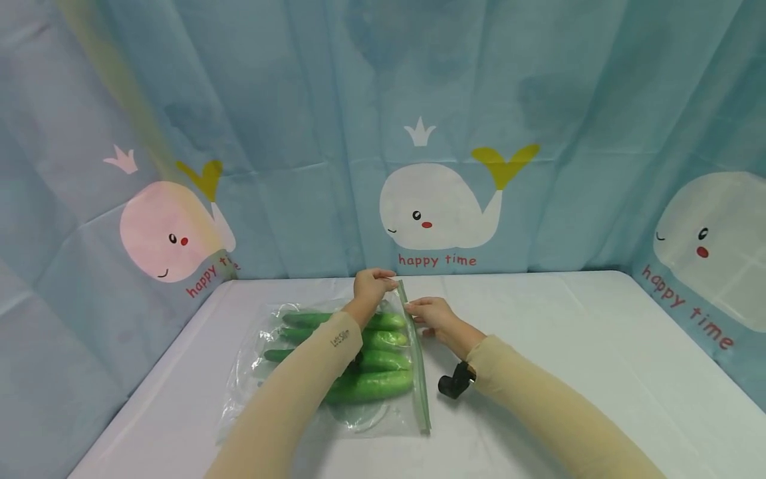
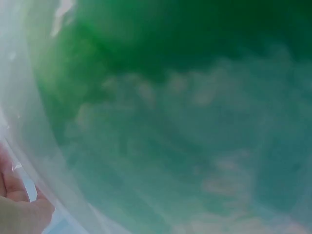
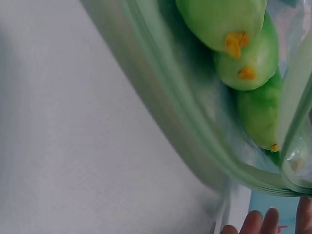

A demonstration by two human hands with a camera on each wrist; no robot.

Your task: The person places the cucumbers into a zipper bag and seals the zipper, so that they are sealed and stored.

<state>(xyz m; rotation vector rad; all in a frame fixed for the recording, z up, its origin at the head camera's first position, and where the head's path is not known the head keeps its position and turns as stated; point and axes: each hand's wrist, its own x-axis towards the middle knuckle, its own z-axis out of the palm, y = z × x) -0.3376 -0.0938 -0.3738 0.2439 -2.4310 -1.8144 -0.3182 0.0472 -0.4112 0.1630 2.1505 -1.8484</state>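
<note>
A clear zip bag (image 1: 244,382) lies flat on the table with several green cucumbers (image 1: 374,386) inside. Its green zip strip (image 1: 421,379) runs along the right side. At the far end of that strip, my left hand (image 1: 372,287) pinches the bag's corner. My right hand (image 1: 439,319) pinches the strip a little nearer, thumb and fingers at its edge. In the right wrist view, the two sides of the strip (image 3: 190,117) stand apart, and cucumber tips (image 3: 246,73) with yellow ends show between them. The left wrist view is mostly blurred green through plastic.
The white table (image 1: 538,332) reaches to a blue curtain (image 1: 323,199) printed with whales, which stands at the back and both sides. A black wrist camera (image 1: 456,381) hangs at the right sleeve, close to the zip strip.
</note>
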